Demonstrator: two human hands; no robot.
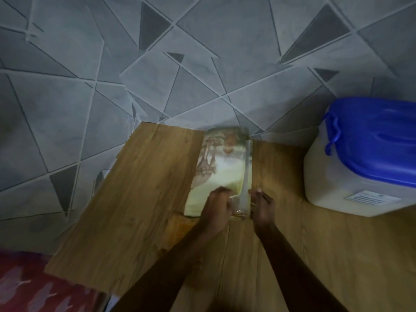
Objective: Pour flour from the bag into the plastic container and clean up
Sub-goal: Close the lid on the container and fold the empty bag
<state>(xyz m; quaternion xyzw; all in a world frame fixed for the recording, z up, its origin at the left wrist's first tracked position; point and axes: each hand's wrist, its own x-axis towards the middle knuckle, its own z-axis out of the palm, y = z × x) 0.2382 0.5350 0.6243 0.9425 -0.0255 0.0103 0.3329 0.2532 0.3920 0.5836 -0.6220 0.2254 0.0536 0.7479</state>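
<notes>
The flour bag [222, 163], pale yellow-green with a brown picture, lies flat on the wooden table [139, 199], its top end towards me. My left hand [217, 210] grips the near end of the bag with curled fingers. My right hand [263, 207] pinches the bag's right near edge, beside a clear strip of plastic. The white plastic container [342, 179] stands at the right of the table with its blue lid [373, 140] on. The picture is blurred around the hands.
The table's left edge runs diagonally above a grey floor [90, 75] with a triangle pattern. A red patterned cloth [33, 287] lies at the bottom left, below the table edge.
</notes>
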